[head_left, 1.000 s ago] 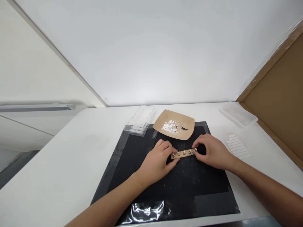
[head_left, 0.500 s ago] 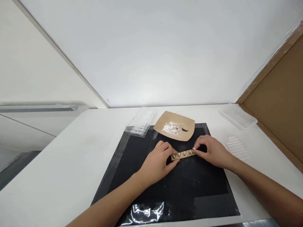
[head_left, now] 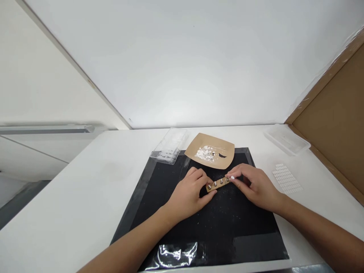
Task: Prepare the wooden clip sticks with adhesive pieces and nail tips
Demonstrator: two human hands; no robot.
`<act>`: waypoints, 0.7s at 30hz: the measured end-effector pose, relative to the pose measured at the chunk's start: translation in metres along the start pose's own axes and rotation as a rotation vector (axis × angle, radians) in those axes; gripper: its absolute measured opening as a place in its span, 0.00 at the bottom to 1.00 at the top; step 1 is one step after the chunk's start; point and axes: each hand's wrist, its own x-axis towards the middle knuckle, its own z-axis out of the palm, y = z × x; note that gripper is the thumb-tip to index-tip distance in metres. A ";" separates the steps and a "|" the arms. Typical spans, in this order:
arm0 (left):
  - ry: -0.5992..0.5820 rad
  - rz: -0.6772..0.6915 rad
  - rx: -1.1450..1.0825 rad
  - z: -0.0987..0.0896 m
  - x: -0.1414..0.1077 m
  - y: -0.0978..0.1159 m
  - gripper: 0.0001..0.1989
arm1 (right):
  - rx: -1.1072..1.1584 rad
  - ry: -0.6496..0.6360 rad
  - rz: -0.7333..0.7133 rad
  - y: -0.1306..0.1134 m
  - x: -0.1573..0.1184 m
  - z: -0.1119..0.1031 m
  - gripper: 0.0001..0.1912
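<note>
My left hand (head_left: pixel 191 191) pinches the left end of a narrow tan strip (head_left: pixel 218 185) between thumb and fingers. Along the strip stand several small round metal pieces, each with a whitish bit at its middle. At the strip's right end, my right hand (head_left: pixel 254 186) is closed, with a small white piece (head_left: pixel 232 177) showing between its thumb and fingertips. The fingers of this hand hide that end of the strip, so I cannot tell whether they also touch it. Under both hands lies a black mat (head_left: pixel 216 231).
Behind the hands, a tan square plate (head_left: pixel 196 142) holds many small white pieces and a dark sliver. A clear compartment box (head_left: pixel 170 146) stands left of it. To the right are a sheet of small white dots (head_left: pixel 287 179), a translucent tray (head_left: pixel 287 140) and a brown board (head_left: pixel 335 110).
My right hand has shifted slightly, its fingertips moving left over the strip's right end. The white piece stays between them. My left hand keeps its grip almost unmoved.
</note>
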 end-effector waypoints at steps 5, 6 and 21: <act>0.183 0.122 -0.110 -0.007 -0.001 0.013 0.04 | 0.076 -0.117 -0.108 -0.009 -0.006 0.006 0.06; 0.237 0.132 -0.131 -0.009 -0.001 0.016 0.04 | 0.088 -0.132 -0.120 -0.010 -0.007 0.008 0.06; 0.296 0.447 -0.321 -0.007 0.001 0.022 0.14 | 0.089 -0.142 -0.267 -0.011 -0.012 0.020 0.03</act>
